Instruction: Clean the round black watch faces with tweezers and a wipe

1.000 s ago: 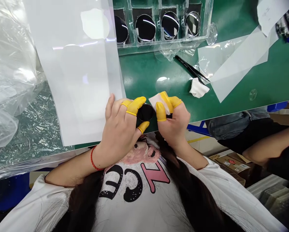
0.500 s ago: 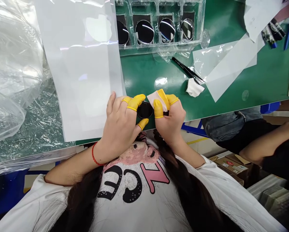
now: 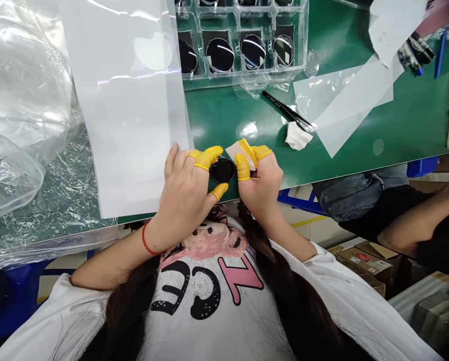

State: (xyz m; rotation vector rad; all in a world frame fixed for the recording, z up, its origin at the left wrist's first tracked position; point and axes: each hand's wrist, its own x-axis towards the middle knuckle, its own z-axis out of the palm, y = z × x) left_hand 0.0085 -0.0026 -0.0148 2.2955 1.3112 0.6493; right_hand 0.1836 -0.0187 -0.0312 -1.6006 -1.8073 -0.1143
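Note:
Yellow finger cots cover some fingertips of both hands. My left hand [image 3: 189, 188] holds a round black disc [image 3: 222, 171] by its rim, between thumb and index finger, near the table's front edge. Just right of the disc, my right hand [image 3: 260, 173] pinches a folded white cloth [image 3: 239, 151] between cot-covered fingers, with the cloth's corner close to the disc's upper right. Behind them, black tweezers [image 3: 284, 108] lie beside a crumpled white piece [image 3: 298, 136].
A clear tray [image 3: 243, 78] of black discs stands at the back. White sheets [image 3: 130, 125] and clear plastic [image 3: 25, 75] cover the left. Translucent sheets [image 3: 345, 110] and pens [image 3: 416, 52] lie at right. Another person's arm [image 3: 416, 225] shows at lower right.
The view has shifted slightly, bringing more of the tray into sight. Both hands keep nearly the same hold on the disc and cloth.

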